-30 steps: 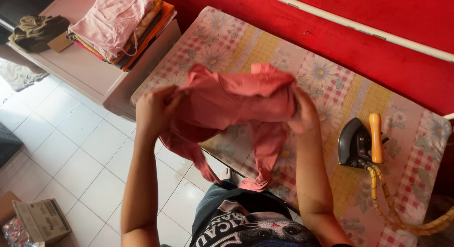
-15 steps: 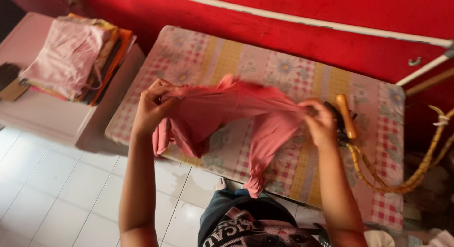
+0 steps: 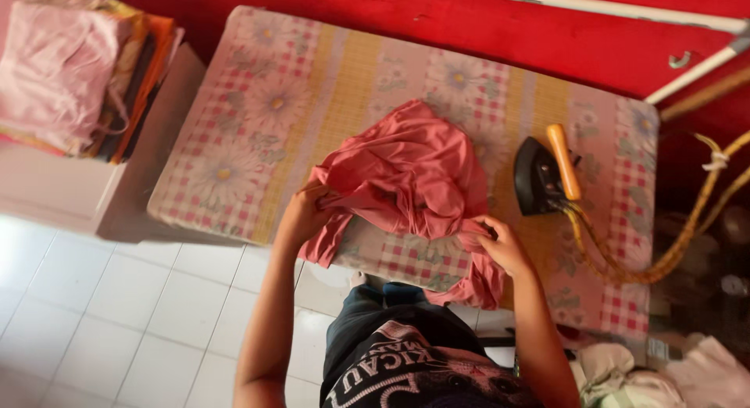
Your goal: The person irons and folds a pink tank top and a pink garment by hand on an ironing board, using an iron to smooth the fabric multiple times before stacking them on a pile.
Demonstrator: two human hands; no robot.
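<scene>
**Pink cloth gathered at the desk's near edge**

Nearest the body, both hands are closed on a crumpled salmon-pink cotton garment (image 3: 410,177): the left hand (image 3: 301,216) pinches its left edge, the right hand (image 3: 500,244) grips a fold that hangs over the edge of the desk (image 3: 234,166), padded in a floral checked cover. Drawing the edges apart evenly would flatten it best. Just right, a black iron with an orange handle (image 3: 547,173) and its braided cord (image 3: 625,259) crowd that side. Far left lies a stack of folded clothes (image 3: 70,72).
</scene>
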